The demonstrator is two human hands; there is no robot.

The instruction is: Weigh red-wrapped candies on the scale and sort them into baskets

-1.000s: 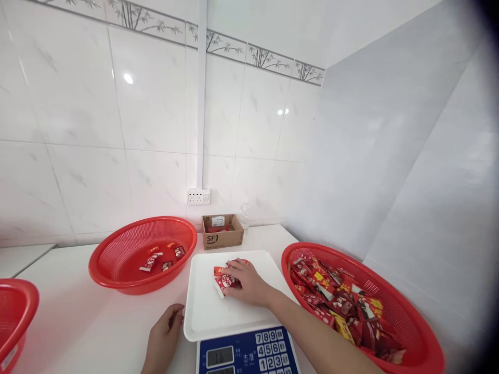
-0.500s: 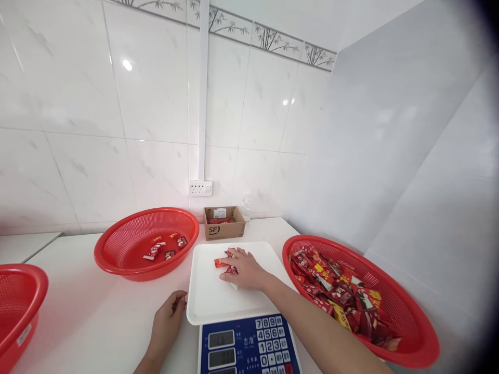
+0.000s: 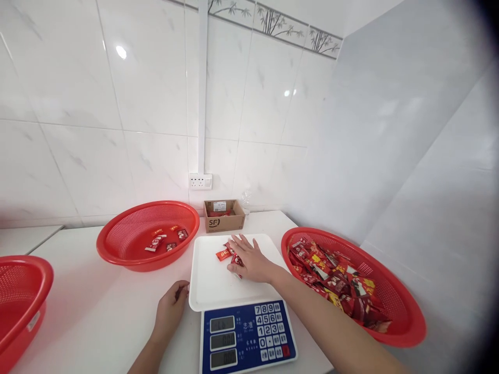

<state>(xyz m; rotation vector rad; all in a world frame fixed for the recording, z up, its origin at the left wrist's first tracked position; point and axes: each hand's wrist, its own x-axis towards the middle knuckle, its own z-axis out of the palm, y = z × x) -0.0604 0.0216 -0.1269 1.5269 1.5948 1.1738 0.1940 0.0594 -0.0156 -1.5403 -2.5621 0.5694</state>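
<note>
My right hand (image 3: 250, 257) lies flat on the white tray (image 3: 218, 291) of a blue scale (image 3: 246, 337), fingers spread over a few red snack packets (image 3: 225, 253). My left hand (image 3: 170, 309) rests on the table at the tray's left front corner, fingers loosely curled, holding nothing I can see. To the right, a red basket (image 3: 405, 322) is full of red packets. Another red basket (image 3: 117, 244) at the left back holds a few packets.
A third red basket (image 3: 23, 296) sits at the far left edge. A small cardboard box (image 3: 223, 222) and a clear bottle (image 3: 245, 200) stand against the tiled wall under a socket (image 3: 200, 181). A white wall rises close behind the right basket.
My right hand has spread flat and pushed the packets slightly farther back on the tray. The view has tilted down, showing more of the scale. My left hand stays at the tray's corner.
</note>
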